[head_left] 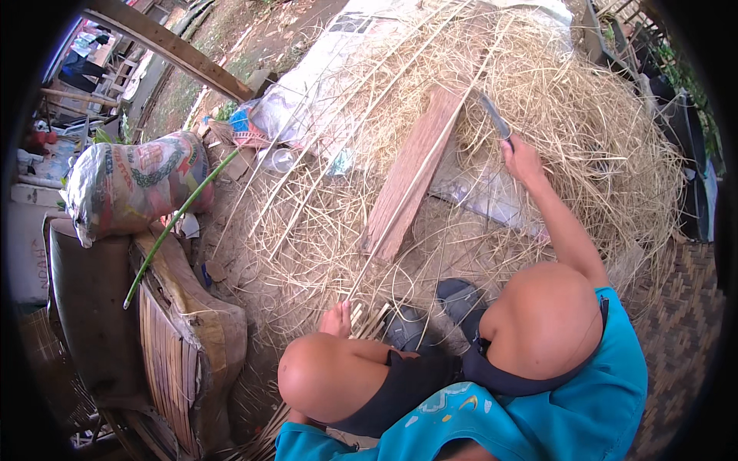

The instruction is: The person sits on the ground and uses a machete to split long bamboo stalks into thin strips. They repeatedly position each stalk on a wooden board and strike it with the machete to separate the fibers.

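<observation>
My left hand [336, 319], beside my left knee, is closed on the near end of a long thin pale strip [419, 175], which looks like split bamboo or rattan. The strip runs away from me along a reddish-brown wooden board [407, 180] lying on the ground. In my right hand [524, 161], out to the right of the board, is a knife [494, 115] with a long dark blade. Its blade points away and leftward, apart from the strip. Several flat pale strips [370, 321] lie beside my left hand, partly hidden by my knee.
A large heap of pale shavings [584, 131] covers white sheeting [307, 84] ahead and right. At left, a stuffed sack [142, 180] rests on a worn slatted seat [173, 369], with a green stalk [181, 211] across them. My sandalled feet [407, 326] are between my hands. Woven matting [676, 346] lies right.
</observation>
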Tool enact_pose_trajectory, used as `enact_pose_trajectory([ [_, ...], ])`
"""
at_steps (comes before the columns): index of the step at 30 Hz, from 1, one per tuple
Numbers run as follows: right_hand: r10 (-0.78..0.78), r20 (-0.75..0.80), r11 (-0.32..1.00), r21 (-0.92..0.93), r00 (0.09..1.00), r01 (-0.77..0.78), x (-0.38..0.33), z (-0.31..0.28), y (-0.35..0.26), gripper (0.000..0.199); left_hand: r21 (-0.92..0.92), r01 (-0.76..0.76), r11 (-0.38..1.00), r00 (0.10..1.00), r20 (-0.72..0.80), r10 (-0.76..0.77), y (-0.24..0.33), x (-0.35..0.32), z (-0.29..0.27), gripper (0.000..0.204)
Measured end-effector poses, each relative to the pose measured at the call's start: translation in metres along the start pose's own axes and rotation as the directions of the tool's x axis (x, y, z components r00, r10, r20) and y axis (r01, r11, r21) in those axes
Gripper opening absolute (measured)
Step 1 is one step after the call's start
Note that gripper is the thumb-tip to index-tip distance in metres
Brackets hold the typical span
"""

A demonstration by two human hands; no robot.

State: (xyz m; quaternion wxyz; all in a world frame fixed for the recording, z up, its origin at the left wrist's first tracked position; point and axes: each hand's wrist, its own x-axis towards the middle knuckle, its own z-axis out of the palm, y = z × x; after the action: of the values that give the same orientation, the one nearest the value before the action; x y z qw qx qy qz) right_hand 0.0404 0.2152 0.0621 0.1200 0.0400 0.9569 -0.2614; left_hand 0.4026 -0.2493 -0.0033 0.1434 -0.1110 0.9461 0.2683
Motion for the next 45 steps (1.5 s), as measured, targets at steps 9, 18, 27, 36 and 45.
enact_pose_trajectory([
  [9,-0.384,0.027,0.919,-0.090,0.923,0.385,-0.063,0.076,-0.006,0.046,-0.349,0.038,0.936,0.992,0.129,0.008,0.016,0.016,0.013,0.053],
  [18,-0.406,0.035,0.902,-0.146,0.913,0.407,-0.031,0.062,0.013,0.043,-0.272,0.141,0.952,0.990,0.054,-0.131,0.004,-0.016,0.011,0.049],
  [27,-0.602,0.261,0.774,-0.038,0.754,0.632,-0.142,0.121,-0.042,0.047,-0.651,0.608,0.454,0.775,0.612,-0.160,0.048,0.059,-0.026,0.045],
  [36,-0.045,0.043,0.999,-0.011,0.998,0.045,-0.012,0.028,-0.003,0.033,-0.503,0.250,0.827,0.968,0.134,-0.212,-0.041,-0.020,-0.004,0.048],
  [45,-0.371,0.002,0.928,-0.035,0.929,0.370,-0.053,0.078,-0.006,0.044,0.103,0.042,0.994,0.999,0.015,-0.043,0.043,0.015,-0.004,0.045],
])
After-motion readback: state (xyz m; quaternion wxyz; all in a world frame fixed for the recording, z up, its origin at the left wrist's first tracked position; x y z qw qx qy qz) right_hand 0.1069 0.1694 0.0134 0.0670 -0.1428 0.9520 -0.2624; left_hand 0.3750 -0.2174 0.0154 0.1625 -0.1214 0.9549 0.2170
